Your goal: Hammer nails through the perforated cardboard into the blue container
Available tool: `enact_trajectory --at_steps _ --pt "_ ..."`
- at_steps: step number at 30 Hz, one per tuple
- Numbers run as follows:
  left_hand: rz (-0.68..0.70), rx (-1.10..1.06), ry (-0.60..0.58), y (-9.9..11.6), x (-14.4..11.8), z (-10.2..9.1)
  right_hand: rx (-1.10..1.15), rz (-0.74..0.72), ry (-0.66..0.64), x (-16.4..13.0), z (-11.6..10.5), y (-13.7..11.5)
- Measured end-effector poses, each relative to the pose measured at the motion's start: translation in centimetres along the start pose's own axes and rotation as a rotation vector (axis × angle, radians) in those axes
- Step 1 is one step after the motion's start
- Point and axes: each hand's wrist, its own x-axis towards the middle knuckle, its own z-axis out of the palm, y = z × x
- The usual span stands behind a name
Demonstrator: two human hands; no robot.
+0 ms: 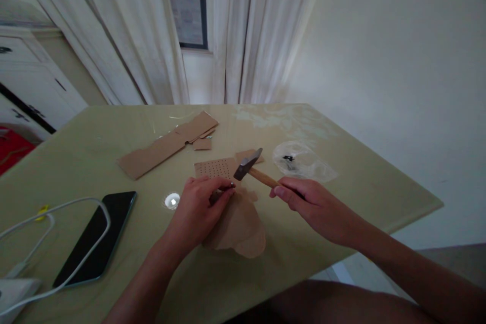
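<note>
head view: the right hand (pixel 315 202) is closed around a hammer (pixel 253 168) raised just above the left hand (pixel 203 202), whose fingertips pinch something small, maybe a nail, on cardboard (pixel 237 225) on the desk (pixel 341 182). a stray blow could hit those fingertips.

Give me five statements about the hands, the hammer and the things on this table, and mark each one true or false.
1. The right hand holds a hammer by its wooden handle. True.
2. The left hand rests on the phone. False: it pinches something small at the edge of the cardboard pieces, under the hammer head; the phone lies apart, to the left.
3. A white cable crosses the phone. True.
4. The long cardboard strip lies under the hammer. False: it lies farther back on the table.
5. A clear plastic bag lies beyond the right hand. True.
</note>
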Motion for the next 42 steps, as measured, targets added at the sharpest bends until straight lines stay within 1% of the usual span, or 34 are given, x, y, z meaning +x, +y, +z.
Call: enact_trajectory --at_steps 9,17,30,35,42 --pt "0.023 0.025 0.009 0.0 -0.1 0.2 0.000 0.030 -0.032 0.5 0.8 0.5" --pt "0.013 0.037 0.000 0.1 -0.1 0.2 -0.011 0.032 -0.049 0.7 1.2 0.9" --pt "0.020 0.030 -0.004 0.0 -0.2 0.3 -0.046 0.044 -0.076 0.9 1.6 0.8" --pt "0.025 0.046 -0.009 0.0 -0.2 0.3 -0.041 0.047 -0.089 0.8 1.4 0.7" --pt "0.056 0.064 0.003 0.1 -0.3 0.4 -0.097 0.061 -0.126 0.4 0.4 0.3"
